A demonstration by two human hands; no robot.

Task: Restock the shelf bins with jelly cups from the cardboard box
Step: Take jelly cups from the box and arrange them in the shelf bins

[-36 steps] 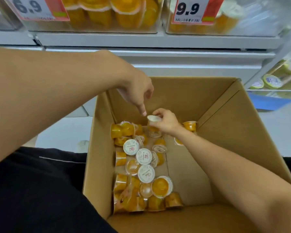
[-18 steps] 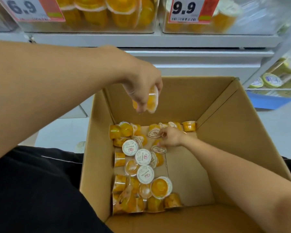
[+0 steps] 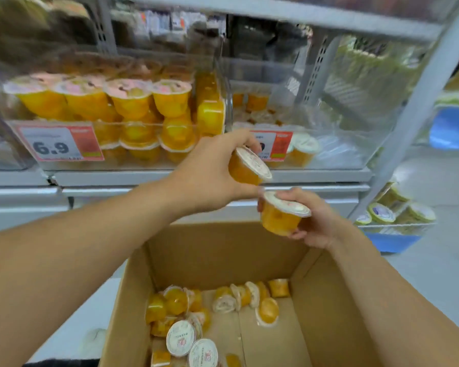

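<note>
Left grip [image 3: 210,176] holds one jelly cup [image 3: 247,166]; right grip [image 3: 316,221] holds another cup [image 3: 281,217] above the box [image 3: 223,250]

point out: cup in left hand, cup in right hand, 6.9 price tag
cup in left hand [image 3: 245,169], head view, orange side wall.
cup in right hand [image 3: 278,217], head view, orange side wall.
6.9 price tag [image 3: 52,147], head view, printed digits.

Grey metal shelf [image 3: 170,176] carries two clear plastic bins: left bin [image 3: 212,75] packed with orange jelly cups [image 3: 127,102], right bin [image 3: 355,144] holding few cups; red-white price tags [image 3: 61,144] on fronts
</note>
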